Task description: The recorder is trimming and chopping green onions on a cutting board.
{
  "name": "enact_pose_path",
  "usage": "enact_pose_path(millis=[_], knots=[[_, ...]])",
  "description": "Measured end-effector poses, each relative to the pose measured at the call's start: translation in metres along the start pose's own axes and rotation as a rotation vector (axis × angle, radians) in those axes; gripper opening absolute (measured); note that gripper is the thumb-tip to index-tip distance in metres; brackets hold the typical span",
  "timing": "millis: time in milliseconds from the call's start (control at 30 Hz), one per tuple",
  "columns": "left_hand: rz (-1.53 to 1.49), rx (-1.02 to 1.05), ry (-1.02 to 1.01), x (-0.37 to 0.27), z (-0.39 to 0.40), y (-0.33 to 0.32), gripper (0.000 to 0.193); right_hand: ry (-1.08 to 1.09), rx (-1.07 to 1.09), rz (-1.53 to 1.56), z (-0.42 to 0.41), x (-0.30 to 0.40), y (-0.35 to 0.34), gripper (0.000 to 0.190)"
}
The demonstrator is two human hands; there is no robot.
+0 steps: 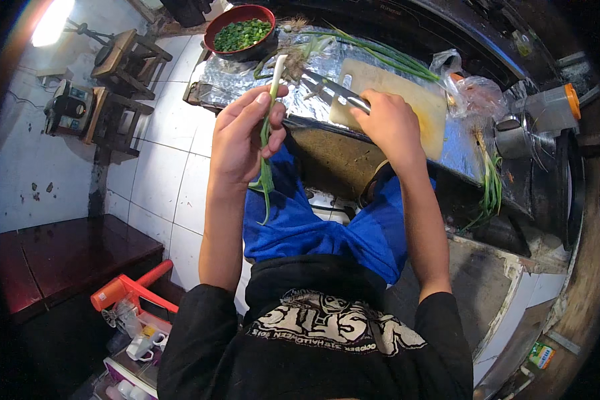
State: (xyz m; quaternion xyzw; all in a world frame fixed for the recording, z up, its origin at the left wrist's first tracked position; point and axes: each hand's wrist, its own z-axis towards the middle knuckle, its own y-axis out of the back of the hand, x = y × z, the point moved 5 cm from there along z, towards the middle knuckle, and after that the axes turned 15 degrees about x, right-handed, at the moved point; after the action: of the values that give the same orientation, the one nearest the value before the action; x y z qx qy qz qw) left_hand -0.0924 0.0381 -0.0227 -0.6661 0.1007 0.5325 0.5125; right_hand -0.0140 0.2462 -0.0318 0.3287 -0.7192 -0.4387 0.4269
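Note:
A single spring onion (273, 95) stands upright in my left hand (245, 127), white end up, its green leaves hanging down past my wrist. My right hand (391, 120) grips a kitchen knife (342, 92) over the edge of a white cutting board (360, 75). The blade points up and left, towards cut roots and trimmings (294, 62) lying on the foil-covered table (230, 82). Chopped green onion fills a red bowl (242, 35) at the table's far left. More whole spring onions (380, 50) lie along the back, partly over the board.
Right of the board are a clear plastic bag (475, 95), a metal pot (512, 137) and an orange-lidded plastic container (552, 107). Another spring onion bunch (490, 180) hangs over the table's front edge. Wooden stools (125, 60) stand on the left.

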Motion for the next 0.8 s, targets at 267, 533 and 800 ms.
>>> enact_pose_path(millis=[267,533,800], knots=[[-0.185,0.183,-0.043,-0.013,-0.003,0.001,0.034,-0.001,0.004,0.036,-0.006,0.001,0.008,0.025],[-0.177,0.167,-0.053,-0.022,-0.009,-0.014,0.035,0.196,-0.102,0.592,-0.023,0.034,0.032,0.037],[-0.067,-0.026,-0.082,-0.036,-0.013,-0.013,0.036,0.422,-0.426,0.404,-0.037,0.053,0.038,0.031]])
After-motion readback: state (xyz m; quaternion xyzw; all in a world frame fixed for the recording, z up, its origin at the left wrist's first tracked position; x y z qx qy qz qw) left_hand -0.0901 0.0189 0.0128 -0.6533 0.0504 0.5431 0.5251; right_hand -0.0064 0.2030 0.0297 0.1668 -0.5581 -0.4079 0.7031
